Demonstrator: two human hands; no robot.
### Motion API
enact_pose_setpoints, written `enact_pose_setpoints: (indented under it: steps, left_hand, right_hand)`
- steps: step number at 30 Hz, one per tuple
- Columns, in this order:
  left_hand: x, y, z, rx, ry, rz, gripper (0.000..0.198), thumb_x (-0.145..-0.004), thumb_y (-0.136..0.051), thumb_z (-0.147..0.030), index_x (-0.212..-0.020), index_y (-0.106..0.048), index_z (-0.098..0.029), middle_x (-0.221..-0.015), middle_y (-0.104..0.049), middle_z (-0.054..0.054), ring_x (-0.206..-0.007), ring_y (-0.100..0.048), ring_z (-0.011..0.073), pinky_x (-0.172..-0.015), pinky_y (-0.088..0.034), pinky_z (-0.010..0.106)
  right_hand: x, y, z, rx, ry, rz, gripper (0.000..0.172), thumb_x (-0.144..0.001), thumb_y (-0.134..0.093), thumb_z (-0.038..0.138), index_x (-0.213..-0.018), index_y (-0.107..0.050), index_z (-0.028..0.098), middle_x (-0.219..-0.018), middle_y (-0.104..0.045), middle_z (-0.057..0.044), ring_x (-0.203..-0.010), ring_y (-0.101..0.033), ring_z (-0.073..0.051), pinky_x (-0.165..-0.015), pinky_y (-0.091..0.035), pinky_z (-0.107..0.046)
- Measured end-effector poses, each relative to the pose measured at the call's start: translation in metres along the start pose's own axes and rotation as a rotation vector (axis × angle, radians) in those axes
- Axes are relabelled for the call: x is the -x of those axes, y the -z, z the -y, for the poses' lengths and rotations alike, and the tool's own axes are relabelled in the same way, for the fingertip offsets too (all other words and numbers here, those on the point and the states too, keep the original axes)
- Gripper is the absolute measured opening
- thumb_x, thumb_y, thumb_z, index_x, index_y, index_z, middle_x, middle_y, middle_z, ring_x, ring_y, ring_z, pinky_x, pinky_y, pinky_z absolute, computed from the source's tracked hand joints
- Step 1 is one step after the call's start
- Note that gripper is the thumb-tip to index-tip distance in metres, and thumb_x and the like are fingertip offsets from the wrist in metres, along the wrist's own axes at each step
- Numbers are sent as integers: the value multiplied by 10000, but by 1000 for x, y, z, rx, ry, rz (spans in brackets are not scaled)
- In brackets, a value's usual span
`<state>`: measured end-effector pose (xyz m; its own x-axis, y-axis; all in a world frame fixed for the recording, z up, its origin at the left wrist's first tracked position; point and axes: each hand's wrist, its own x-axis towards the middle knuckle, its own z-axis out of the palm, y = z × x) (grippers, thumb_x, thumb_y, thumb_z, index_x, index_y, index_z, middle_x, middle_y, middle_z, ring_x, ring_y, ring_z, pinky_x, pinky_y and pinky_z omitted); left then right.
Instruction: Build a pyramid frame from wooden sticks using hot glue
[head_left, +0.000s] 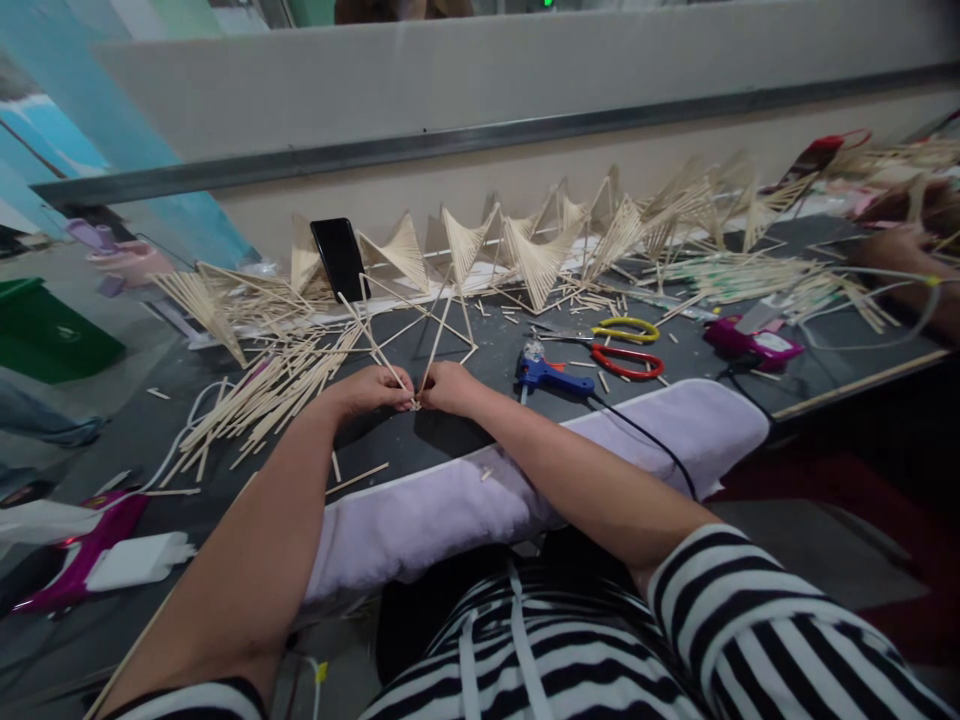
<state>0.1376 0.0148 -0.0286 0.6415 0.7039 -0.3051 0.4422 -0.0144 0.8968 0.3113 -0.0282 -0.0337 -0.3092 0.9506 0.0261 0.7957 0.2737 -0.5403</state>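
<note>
L. hand (379, 388) & R. hand (448, 389): each grip pinched tight on stick frame (436, 341), at 12 o'clock; green bin (45, 345), 9 o'clock, w/ illegible mark (68, 333).

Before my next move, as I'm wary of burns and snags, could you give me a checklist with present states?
1. Both hands on the frame: ok, left hand and right hand pinch its near corner.
2. Glue gun apart from the hands: ok, it lies to their right.
3. Glue gun cool: cannot tell.
4. Scissors apart from the hands: ok, beyond the glue gun.
5. Near edge free of loose sticks: not ok.
6. Pinched joint firm: cannot tell, too small.
</note>
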Motion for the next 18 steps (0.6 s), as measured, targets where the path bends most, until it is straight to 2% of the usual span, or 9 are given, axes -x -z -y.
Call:
enact_pose_setpoints:
  steps: [10, 18]
  left_hand:
    - [1, -1, -1, 9, 4, -2, 228, -603, -730, -223, -744, -595, -108, -674, -640, 38, -631, -587, 117, -639, -439, 231]
    - [-1, 0, 1, -7, -14, 6, 250, -612, -732, -277, -735, -596, -108, -660, -633, 40, -609, -576, 118, -611, -430, 234]
  right_hand:
    - [-1, -2, -2, -20, -4, 4, 223, -687, -585, 284, -791, -724, 144, -752, -704, -54, -701, -617, -145, -521, -360, -190]
    - [-1, -2, -2, -14, -13, 1, 240, -692, -587, 309, -804, -727, 149, -766, -705, -54, -729, -620, -151, -547, -372, -190]
